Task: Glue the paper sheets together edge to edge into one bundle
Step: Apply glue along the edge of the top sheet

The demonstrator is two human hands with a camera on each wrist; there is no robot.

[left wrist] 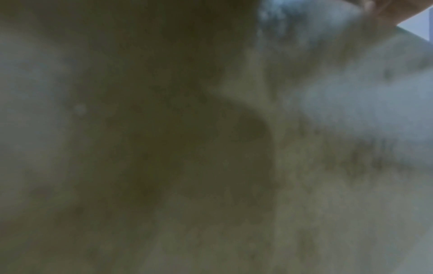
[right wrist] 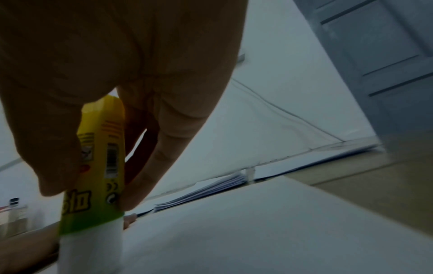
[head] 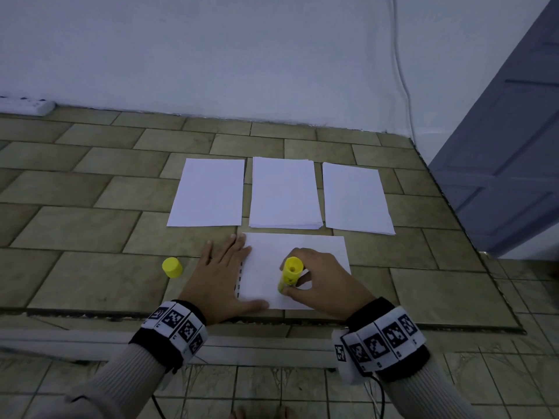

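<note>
A white sheet point(head: 317, 252) lies sideways on the tiled floor in front of me, with a dashed black line near its left edge. My left hand point(head: 223, 270) lies flat with fingers spread, pressing that left edge down. My right hand point(head: 314, 279) grips a yellow glue stick point(head: 289, 274) upright, its white tip down on the sheet point(right wrist: 257, 231); the wrist view shows fingers and thumb pinching the glue stick point(right wrist: 100, 157). The yellow cap point(head: 171, 267) lies on the floor left of my left hand. The left wrist view is dark and blurred.
Beyond the near sheet lie a single sheet point(head: 208, 192) at left, a stack of sheets point(head: 284, 192) in the middle and another sheet point(head: 355, 198) at right. A white wall is behind, a grey-blue door point(head: 508, 164) at right, a power strip point(head: 27, 104) far left.
</note>
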